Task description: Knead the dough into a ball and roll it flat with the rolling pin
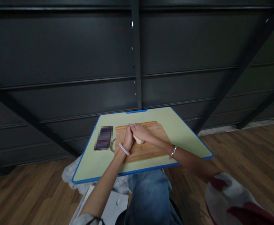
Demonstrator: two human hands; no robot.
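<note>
The person's left hand (pixel 129 137) and right hand (pixel 140 131) were closed together around a smooth, pale, dough-like lump (pixel 139 141) on a flat, light-brown wooden board (pixel 151 151), seemingly to steady it from both sides. A slim, tan wooden rod (pixel 149 123) lay along the board's far edge, presumably clear of the palms, on the pale-green, blue-rimmed bench (pixel 182 137).

Indoor room, perhaps a workshop: dark panelled wall (pixel 188 43), wood-look floor (pixel 251 153).

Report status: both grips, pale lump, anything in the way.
Left grip and right grip together at pale lump. Lump partly covered, over wooden board. Wooden rod beyond, along board's far edge.
</note>
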